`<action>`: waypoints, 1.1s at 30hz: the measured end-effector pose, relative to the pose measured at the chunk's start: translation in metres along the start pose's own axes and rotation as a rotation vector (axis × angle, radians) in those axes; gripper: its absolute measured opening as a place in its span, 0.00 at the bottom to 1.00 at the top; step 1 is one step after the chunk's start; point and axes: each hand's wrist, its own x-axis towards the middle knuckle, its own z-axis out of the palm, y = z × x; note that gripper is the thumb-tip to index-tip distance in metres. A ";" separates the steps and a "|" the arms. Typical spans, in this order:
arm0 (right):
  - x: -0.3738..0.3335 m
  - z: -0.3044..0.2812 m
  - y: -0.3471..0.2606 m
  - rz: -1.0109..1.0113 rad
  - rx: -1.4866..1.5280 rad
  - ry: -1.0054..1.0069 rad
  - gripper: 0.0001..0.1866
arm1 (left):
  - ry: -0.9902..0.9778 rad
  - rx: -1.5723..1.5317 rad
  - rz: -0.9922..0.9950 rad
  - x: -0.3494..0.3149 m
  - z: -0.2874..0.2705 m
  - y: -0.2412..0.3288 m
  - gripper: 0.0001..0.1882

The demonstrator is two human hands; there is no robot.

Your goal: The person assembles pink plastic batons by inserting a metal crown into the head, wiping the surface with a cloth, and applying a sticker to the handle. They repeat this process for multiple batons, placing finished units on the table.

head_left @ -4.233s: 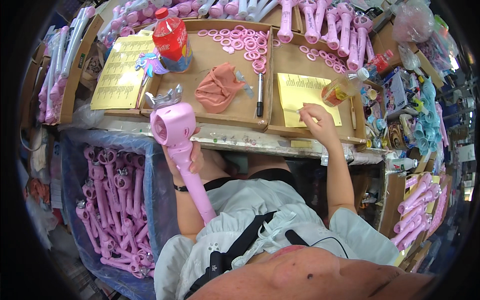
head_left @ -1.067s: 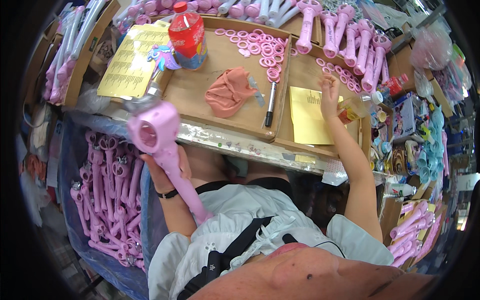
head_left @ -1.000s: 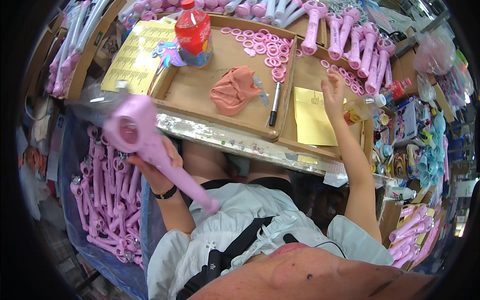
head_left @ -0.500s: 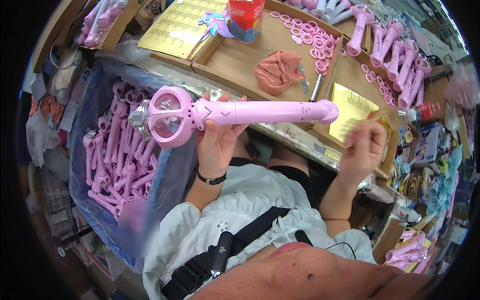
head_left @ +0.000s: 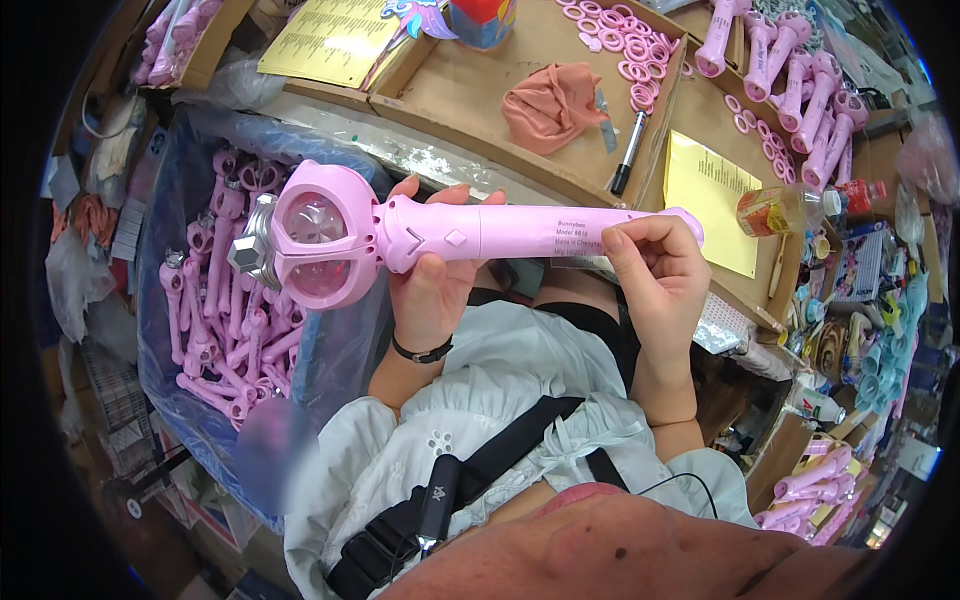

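A pink toy wand [head_left: 540, 228] lies nearly level across my front. Its round head, with clear windows and a silver faceted tip, points left, and small dark print shows on the handle. My left hand [head_left: 430, 290] is closed around the neck below the head. At the handle's other end my right hand [head_left: 660, 280] is closed, thumb and forefinger pinching the wand close to the print. The fingers partly hide that end. Beneath the wand's head, a blue-lined bin [head_left: 330, 370] holds many similar pink wands [head_left: 225, 290].
Ahead stands a cardboard tray [head_left: 450, 95] with pink rings [head_left: 640, 60], a crumpled orange cloth [head_left: 550, 108] and a black marker [head_left: 628, 155]. Yellow printed sheets [head_left: 710, 200] lie to either side. A drink bottle [head_left: 775, 210] is at right, with more pink wands [head_left: 820, 100] beyond.
My right hand has come left from the side and taken hold of the handle's end. The wand has turned about its length, bringing the print into view.
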 end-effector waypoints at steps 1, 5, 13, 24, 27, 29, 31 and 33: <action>0.000 0.000 0.000 -0.001 -0.024 0.006 0.05 | 0.003 -0.004 -0.002 0.000 0.000 0.000 0.41; 0.000 0.001 -0.001 -0.024 -0.083 0.028 0.05 | 0.012 -0.014 -0.015 0.001 0.000 0.001 0.42; 0.001 0.001 0.005 -0.033 -0.136 0.014 0.05 | 0.016 -0.004 -0.017 0.002 -0.001 0.001 0.41; 0.001 -0.001 0.009 -0.015 -0.196 0.026 0.05 | 0.000 0.017 -0.016 0.003 -0.002 0.000 0.41; 0.001 -0.001 0.009 -0.012 -0.187 0.028 0.05 | -0.007 0.023 -0.012 0.003 -0.002 0.000 0.41; 0.001 0.000 0.008 -0.027 -0.178 0.023 0.05 | -0.008 0.025 -0.014 0.002 -0.002 0.000 0.41; 0.001 0.000 0.007 -0.021 -0.173 0.025 0.05 | -0.013 0.027 -0.011 0.002 -0.002 0.001 0.41; 0.001 0.000 0.007 0.007 -0.167 0.032 0.05 | -0.018 0.027 -0.008 0.002 -0.002 0.001 0.41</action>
